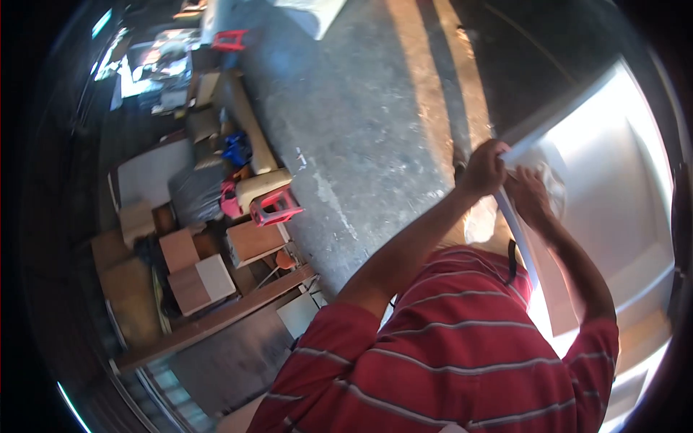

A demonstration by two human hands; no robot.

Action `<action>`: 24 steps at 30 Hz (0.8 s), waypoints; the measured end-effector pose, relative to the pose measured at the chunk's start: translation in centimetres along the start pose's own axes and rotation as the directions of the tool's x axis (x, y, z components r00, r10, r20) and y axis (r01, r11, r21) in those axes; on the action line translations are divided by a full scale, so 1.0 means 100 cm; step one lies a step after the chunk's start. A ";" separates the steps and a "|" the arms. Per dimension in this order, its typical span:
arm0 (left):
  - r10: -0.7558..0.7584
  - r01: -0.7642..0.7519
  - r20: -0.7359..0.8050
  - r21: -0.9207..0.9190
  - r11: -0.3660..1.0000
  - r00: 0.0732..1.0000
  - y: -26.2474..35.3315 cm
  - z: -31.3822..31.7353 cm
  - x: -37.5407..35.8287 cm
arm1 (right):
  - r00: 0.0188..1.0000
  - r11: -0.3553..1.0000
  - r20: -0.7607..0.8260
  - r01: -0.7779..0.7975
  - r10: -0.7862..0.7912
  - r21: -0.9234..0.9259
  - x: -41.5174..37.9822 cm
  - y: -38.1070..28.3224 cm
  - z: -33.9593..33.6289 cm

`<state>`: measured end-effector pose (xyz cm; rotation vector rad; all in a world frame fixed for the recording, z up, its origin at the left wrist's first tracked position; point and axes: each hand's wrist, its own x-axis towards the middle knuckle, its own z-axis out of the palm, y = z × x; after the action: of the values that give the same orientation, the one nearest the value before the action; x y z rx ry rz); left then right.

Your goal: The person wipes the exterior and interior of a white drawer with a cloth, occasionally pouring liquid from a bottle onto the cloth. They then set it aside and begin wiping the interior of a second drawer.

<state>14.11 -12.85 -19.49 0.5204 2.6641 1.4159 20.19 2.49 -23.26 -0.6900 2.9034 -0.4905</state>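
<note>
My left hand [483, 170] is closed around the near corner of a large white panel [606, 187], which stands tilted at my right side. Close beside it, my right hand [530, 193] has its fingers curled at the panel's edge. A crumpled, whitish cloth or thin plastic piece [554, 189] bunches against that right hand, and the hand appears to hold it. The palm side of the right hand is hidden. Bright glare washes out the panel's upper part.
Left of me lie stacked wooden boards [180, 249], a red plastic stool [276, 208], a dark plastic bag [196, 193] and a blue item [236, 149]. A second red stool [229, 40] stands farther off. Grey concrete floor [339, 108] stretches ahead, with a sunlit strip across it.
</note>
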 end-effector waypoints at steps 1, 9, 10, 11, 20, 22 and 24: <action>-0.047 0.047 0.001 -0.008 0.999 0.999 0.003 -0.001 -0.001 | 1.000 0.999 0.012 -0.001 0.000 0.033 0.001 0.006 0.000; -0.007 0.005 -0.064 -0.025 1.000 0.998 -0.011 0.007 -0.004 | 0.999 0.997 0.044 -0.006 0.003 0.073 0.001 0.002 0.013; -0.072 0.071 -0.008 -0.102 0.992 0.997 -0.009 0.006 -0.002 | 0.998 0.999 0.067 -0.009 0.006 0.047 0.002 0.009 0.011; -0.135 0.140 0.045 -0.135 0.981 0.990 -0.009 0.005 -0.001 | 0.999 0.998 0.002 -0.036 0.036 0.045 0.001 0.013 0.005; -0.093 0.096 0.071 -0.035 0.995 0.993 -0.007 -0.001 0.003 | 0.985 0.998 0.163 -0.052 0.046 0.031 0.011 -0.003 -0.011; -0.121 0.124 0.085 -0.032 0.992 0.989 -0.005 -0.002 0.002 | 0.988 0.996 0.141 -0.068 0.061 0.051 0.010 0.008 -0.011; -0.111 0.113 0.079 -0.029 0.993 0.991 -0.006 -0.001 0.002 | 0.990 0.994 0.117 -0.085 0.077 0.066 0.010 0.016 -0.010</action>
<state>13.73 -13.19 -19.91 0.4066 2.5614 1.3776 18.44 3.65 -22.92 -0.5681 2.7795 -0.5240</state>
